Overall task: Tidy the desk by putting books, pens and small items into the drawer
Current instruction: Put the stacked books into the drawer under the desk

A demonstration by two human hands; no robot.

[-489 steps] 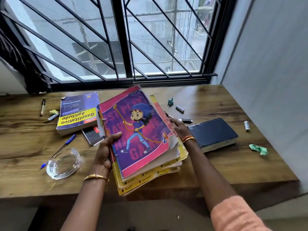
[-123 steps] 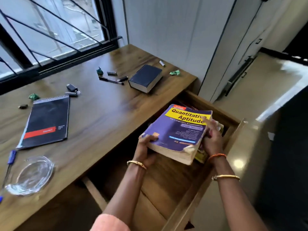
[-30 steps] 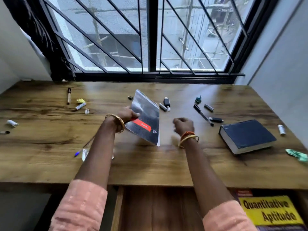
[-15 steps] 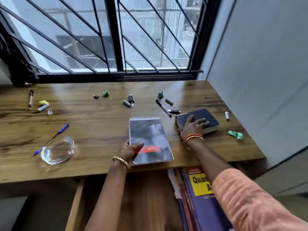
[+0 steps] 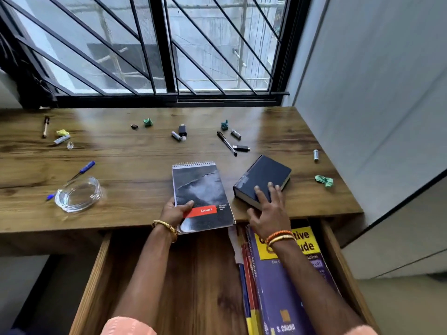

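Observation:
My left hand (image 5: 176, 210) grips the lower left corner of a black spiral notepad (image 5: 200, 189) with a red label; the pad lies on the wooden desk (image 5: 133, 160) and overhangs its front edge. My right hand (image 5: 268, 209) holds the near corner of a dark blue book (image 5: 263, 172), fingers on its cover, thumb at its near side. Below the desk edge the drawer (image 5: 193, 274) stands pulled out. A purple and yellow Quantitative Aptitude book (image 5: 275, 298) lies on other books at its right side, partly under my right arm.
On the desk lie a glass ashtray (image 5: 78, 193), a blue pen (image 5: 81, 170), a black pen (image 5: 226, 143), a black USB stick (image 5: 182, 129), a small white tube (image 5: 316, 155), green crumpled paper (image 5: 324, 180) and a marker (image 5: 45, 126). A barred window stands behind, a wall on the right.
The notepad has slid nearer, over the front edge. The dark blue book has been pulled towards me and turned under my right hand.

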